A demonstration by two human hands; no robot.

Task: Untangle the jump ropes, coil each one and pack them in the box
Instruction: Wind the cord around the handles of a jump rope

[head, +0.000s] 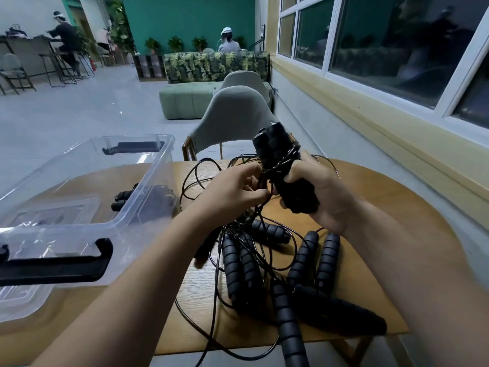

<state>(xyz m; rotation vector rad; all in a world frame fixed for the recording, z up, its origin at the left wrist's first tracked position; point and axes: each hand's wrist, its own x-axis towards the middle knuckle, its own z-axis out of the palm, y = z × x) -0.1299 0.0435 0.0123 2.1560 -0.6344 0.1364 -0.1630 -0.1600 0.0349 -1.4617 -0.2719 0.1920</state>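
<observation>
Gripping a pair of black ribbed foam handles (288,178) above the middle of the wooden tabletop (383,207), the right hand (328,200) has its fingers curled tight round their lower half. A thin black cord (287,157) is wound several times round the pair's upper half. The left hand (230,192) sits just beside the handles, its fingertips pinched together on that cord, and loose loops trail from it toward the far edge.

Below both hands, a tangled heap of black jump ropes (304,260) sprawls from the middle to the near edge, one handle hanging past it. A clear plastic box with black latches (148,186) stands at the left edge, and a packed black rope (124,200) lies inside. A grey padded chair (235,115) stands behind the far edge.
</observation>
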